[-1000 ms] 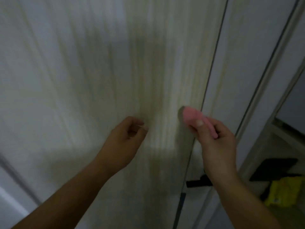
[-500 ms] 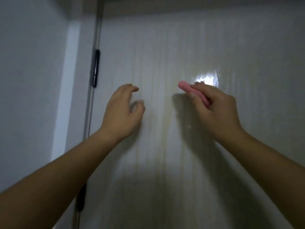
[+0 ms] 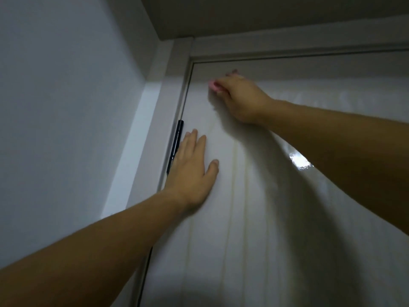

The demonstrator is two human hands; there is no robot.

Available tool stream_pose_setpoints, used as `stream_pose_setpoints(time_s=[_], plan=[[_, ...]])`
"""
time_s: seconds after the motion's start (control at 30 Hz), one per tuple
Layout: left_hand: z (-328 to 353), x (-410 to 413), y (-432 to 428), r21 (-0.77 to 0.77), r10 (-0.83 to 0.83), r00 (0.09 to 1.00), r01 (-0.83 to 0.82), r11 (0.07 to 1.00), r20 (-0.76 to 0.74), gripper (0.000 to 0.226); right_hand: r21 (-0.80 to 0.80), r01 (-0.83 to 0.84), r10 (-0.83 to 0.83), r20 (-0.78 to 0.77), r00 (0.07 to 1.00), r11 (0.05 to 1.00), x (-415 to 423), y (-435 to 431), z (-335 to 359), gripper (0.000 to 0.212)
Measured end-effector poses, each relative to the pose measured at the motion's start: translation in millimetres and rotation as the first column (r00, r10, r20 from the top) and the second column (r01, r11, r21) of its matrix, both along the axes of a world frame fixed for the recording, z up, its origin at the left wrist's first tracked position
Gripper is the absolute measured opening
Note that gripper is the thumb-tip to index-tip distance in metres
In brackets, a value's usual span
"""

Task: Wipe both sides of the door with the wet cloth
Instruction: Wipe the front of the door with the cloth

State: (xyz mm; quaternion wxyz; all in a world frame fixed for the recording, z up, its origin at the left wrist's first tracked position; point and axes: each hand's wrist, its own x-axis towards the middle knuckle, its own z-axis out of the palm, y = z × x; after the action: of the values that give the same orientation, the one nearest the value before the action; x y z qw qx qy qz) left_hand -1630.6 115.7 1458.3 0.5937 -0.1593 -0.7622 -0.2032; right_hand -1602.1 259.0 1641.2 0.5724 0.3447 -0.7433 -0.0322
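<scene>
Gripping pink cloth (image 3: 213,85) in right hand (image 3: 241,98) near top corner of door (image 3: 265,218), left hand (image 3: 192,171) pressed flat, fingers straight — could easily miss the strip by the hinge (image 3: 177,140) at full stretch.

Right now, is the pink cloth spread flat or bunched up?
Bunched: the right hand grips the pink cloth wadded against the white door.
</scene>
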Motion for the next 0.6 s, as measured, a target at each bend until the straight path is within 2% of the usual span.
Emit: stream_pose_setpoints(time_s=[0.07,0.2,0.33,0.37,0.47,0.5,0.53,0.6], plan=[[-4,-7,0,-0.02,0.022,0.999,-0.023,1.0,-0.028,0.072,0.013,0.025,-0.025,0.001,1.0,1.0,-8,-15,26,0.035],[-5,-13,3,-0.004,0.002,0.997,-0.002,1.0,-0.075,0.076,0.053,0.252,-0.244,-0.119,0.962,0.966,-19,-38,34,0.062],[-6,-14,2,-0.001,0.011,0.996,-0.011,1.0,-0.092,0.071,0.3,0.299,-0.253,-0.184,0.95,0.906,-27,-43,10,0.067],[-7,-14,2,-0.001,0.007,0.996,-0.007,1.0,-0.09,0.071,0.281,0.306,-0.262,-0.183,0.948,0.91,-27,-41,18,0.067],[-7,-13,2,-0.001,-0.014,0.996,0.014,1.0,-0.09,0.071,0.034,0.354,-0.347,-0.128,0.929,0.935,-23,-38,51,0.07],[-7,-13,2,-0.001,-0.021,0.996,0.021,1.0,-0.091,0.07,0.003,0.368,-0.364,-0.126,0.923,0.93,-23,-41,52,0.071],[-7,-12,2,-0.001,-0.026,0.996,0.026,1.0,-0.089,0.07,0.034,0.371,-0.362,-0.148,0.92,0.928,-22,-46,43,0.071],[-7,-11,2,0.005,-0.029,0.996,0.029,1.0,-0.086,0.069,0.203,0.346,-0.308,-0.198,0.931,0.916,-28,-47,18,0.071]])
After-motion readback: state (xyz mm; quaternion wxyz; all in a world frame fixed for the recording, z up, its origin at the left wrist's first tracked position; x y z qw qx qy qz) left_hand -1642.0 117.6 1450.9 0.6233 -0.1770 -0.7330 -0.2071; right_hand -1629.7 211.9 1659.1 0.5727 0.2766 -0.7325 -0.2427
